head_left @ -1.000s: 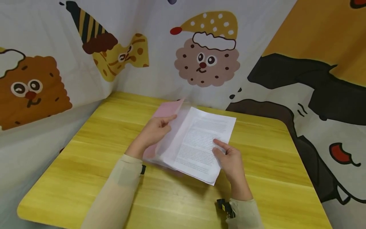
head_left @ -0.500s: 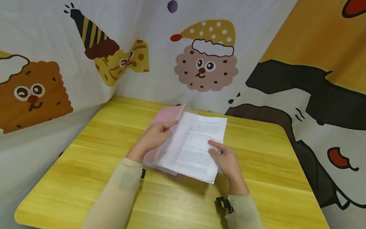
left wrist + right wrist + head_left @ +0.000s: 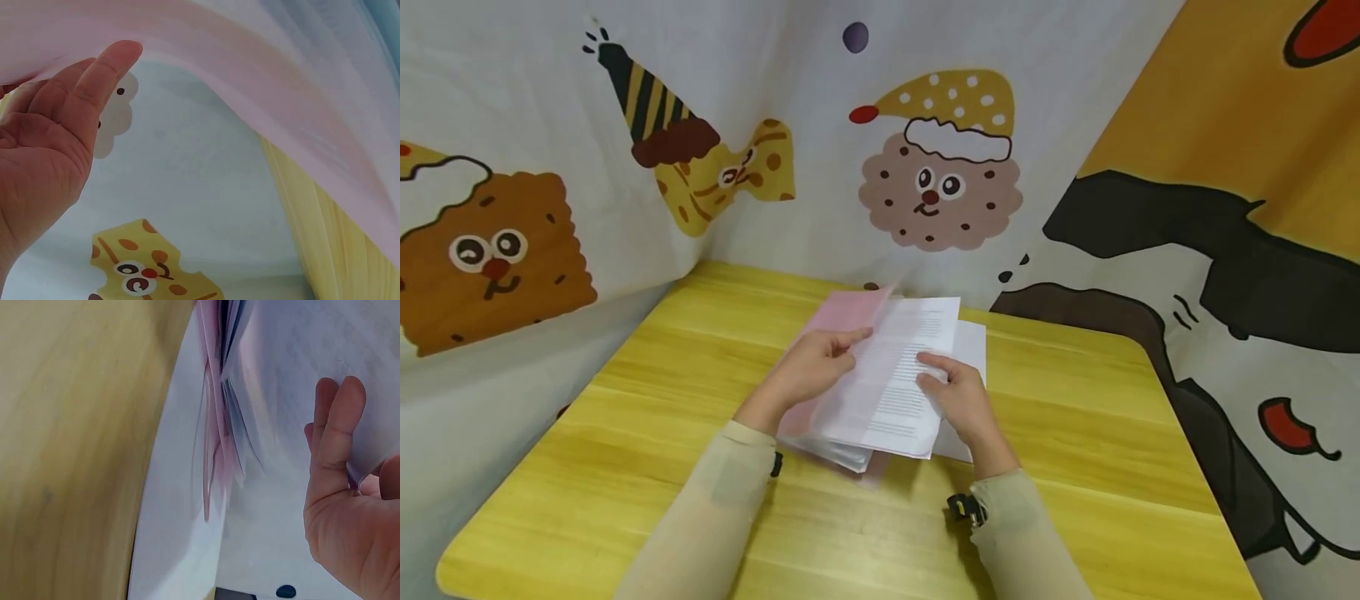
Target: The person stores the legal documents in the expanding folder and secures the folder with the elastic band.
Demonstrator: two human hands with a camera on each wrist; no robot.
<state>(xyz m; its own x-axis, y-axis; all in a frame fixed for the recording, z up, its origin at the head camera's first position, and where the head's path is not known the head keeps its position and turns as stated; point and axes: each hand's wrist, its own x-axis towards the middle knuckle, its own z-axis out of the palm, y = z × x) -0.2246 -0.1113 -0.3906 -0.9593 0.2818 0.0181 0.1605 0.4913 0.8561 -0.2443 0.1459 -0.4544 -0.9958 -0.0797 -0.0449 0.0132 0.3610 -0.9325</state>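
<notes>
Pink translucent folder point(image 3: 850, 308) standing partly open over the table point(image 3: 1075, 400), near the far edge, closer to the far left corner than the far right. Left hand point(image 3: 808, 367) holds the folder's cover between thumb and fingers, index out straight; grip partly hidden. Right hand point(image 3: 962, 398) half closed, pinching printed sheets point(image 3: 906, 396) at their right edge, thumb and index in front. Sheets tilted up, left part behind translucent plastic. White sheet point(image 3: 972, 354) sits lower, sticking out right past them.
</notes>
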